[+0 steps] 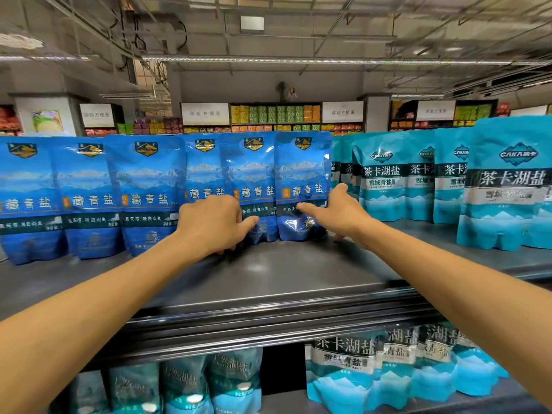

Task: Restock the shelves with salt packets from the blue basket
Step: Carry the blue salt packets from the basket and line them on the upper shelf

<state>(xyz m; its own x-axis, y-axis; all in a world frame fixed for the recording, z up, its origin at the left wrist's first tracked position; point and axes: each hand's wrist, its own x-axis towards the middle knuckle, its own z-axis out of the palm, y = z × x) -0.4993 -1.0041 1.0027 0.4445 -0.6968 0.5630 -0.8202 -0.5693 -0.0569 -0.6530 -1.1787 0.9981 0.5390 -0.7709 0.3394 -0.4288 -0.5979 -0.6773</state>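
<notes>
A dark grey metal shelf runs across the view, its front edge a ridged rail, in a shop with an open ceiling of pipes and strip lights and stocked aisles along the far wall. Along the back of the shelf stands a row of deep-blue salt packets, upright and overlapping, and toward the right end a group of turquoise salt packets. More turquoise packets fill the lower shelf. The left hand rests low against the blue row, fingers curled under, thumb pointing right onto a packet's base; whether it grips anything I cannot tell. The right hand is spread, forefinger pressing the front of the rightmost blue packet, thumb up at its right edge.
</notes>
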